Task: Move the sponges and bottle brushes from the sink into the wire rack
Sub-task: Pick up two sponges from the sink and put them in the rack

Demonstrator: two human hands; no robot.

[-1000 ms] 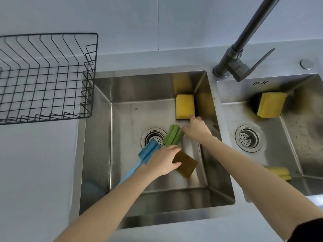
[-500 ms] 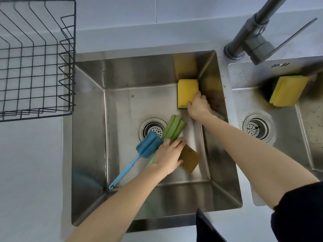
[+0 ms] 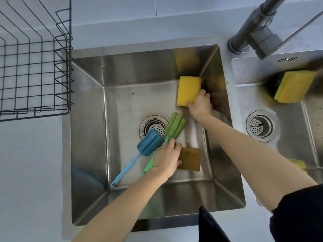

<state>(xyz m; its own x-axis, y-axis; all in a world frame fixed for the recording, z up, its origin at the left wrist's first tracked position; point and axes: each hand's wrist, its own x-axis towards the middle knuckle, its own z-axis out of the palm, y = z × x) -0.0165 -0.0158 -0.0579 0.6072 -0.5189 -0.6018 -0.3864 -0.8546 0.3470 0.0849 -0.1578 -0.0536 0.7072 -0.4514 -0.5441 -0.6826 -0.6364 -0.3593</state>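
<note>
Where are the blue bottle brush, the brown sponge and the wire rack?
blue bottle brush (image 3: 148, 143), head view, on its foam head beside the drain.
brown sponge (image 3: 191, 158), head view, on its top face, right of the left hand.
wire rack (image 3: 70, 67), head view, on its right rim wire.

Both bare forearms reach forward and down, the left from the lower middle, the right from the lower right. The left hand (image 3: 167, 158) lies palm down, fingers curled closed. The right hand (image 3: 199, 105) has fingers bent in a closed grip, thumb toward the left.
</note>
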